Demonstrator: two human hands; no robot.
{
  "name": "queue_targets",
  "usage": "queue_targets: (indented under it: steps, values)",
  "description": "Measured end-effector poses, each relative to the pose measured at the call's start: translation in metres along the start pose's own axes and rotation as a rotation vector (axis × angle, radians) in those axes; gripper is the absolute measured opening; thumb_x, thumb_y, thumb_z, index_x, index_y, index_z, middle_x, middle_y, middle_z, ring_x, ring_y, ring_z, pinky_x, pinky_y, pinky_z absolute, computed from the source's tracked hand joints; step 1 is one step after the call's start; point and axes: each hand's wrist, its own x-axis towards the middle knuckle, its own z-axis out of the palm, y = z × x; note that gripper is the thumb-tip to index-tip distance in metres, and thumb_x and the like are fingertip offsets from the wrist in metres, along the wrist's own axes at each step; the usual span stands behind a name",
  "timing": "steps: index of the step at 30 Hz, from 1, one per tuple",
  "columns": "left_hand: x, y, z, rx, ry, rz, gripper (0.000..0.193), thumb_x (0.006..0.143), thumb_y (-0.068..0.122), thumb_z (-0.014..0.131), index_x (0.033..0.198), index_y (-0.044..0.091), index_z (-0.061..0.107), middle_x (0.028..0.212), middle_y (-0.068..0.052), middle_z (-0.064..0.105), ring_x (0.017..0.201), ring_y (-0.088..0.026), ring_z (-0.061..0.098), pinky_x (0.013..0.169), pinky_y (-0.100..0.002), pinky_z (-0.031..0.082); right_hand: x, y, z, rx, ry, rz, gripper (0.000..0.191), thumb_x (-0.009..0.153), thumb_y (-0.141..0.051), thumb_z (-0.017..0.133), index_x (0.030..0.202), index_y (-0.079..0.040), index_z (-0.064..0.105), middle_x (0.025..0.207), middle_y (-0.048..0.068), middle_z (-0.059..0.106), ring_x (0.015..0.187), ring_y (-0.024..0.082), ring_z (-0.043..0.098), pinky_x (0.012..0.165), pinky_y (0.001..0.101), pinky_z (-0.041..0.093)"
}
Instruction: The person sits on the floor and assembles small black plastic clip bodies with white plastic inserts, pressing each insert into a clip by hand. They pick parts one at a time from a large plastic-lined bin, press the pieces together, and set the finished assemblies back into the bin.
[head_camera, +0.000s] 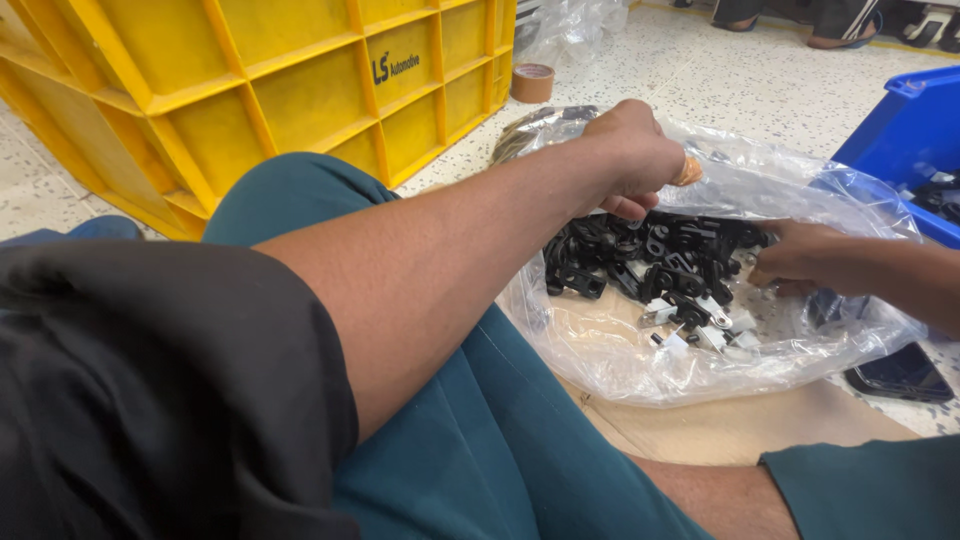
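A clear plastic bag (800, 180) lies open on the floor between my knees, holding a pile of black plastic clips (650, 255) and a few white pieces (715, 335). My left hand (630, 155) reaches across my teal-trousered leg and is closed in a fist at the bag's far rim, with a small tan object (688, 170) showing at its fingers. My right hand (800, 258) comes in from the right inside the bag. Its fingers are curled on the clips at the right edge of the pile.
A yellow plastic crate (250, 80) stands at the left. A blue bin (905, 140) with black parts sits at the right. A brown tape roll (532, 82) lies behind the bag. A dark phone (900, 372) and cardboard (720, 425) are on the speckled floor. Other people's feet (840, 20) are at the far top right.
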Motion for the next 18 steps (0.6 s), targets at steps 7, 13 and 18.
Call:
queue_targets:
  steps: [7,13,18]
  values:
    - [0.001,-0.001,0.000,-0.011,0.009,-0.016,0.041,0.086,0.022,0.074,0.120,0.001,0.065,0.102,-0.011,0.074,0.076,-0.014,0.074,0.059,-0.027,0.068,0.003,-0.016,-0.012,0.054,-0.137,0.117,0.066,0.088,-0.002,0.073,0.147,-0.014,0.047,0.101,0.012,0.064,0.082,0.023,0.065,0.074,0.0381,0.061]
    - [0.000,0.001,-0.002,0.001,0.011,-0.015,0.040,0.086,0.023,0.074,0.119,0.002,0.065,0.103,-0.011,0.074,0.078,-0.014,0.074,0.062,-0.027,0.069,0.006,-0.012,-0.010,0.161,-0.147,0.105,0.059,0.090,-0.002,0.072,0.141,-0.015,0.045,0.114,0.015,0.064,0.095,0.025,0.067,0.084,0.0387,0.063]
    - [0.001,0.002,-0.002,-0.017,0.004,0.023,0.037,0.087,0.022,0.073,0.118,0.002,0.065,0.103,-0.011,0.074,0.078,-0.015,0.075,0.063,-0.028,0.068,0.004,0.003,-0.008,0.198,-0.090,0.109,0.071,0.089,-0.002,0.077,0.150,-0.014,0.042,0.120,0.017,0.060,0.100,0.027,0.065,0.088,0.0386,0.062]
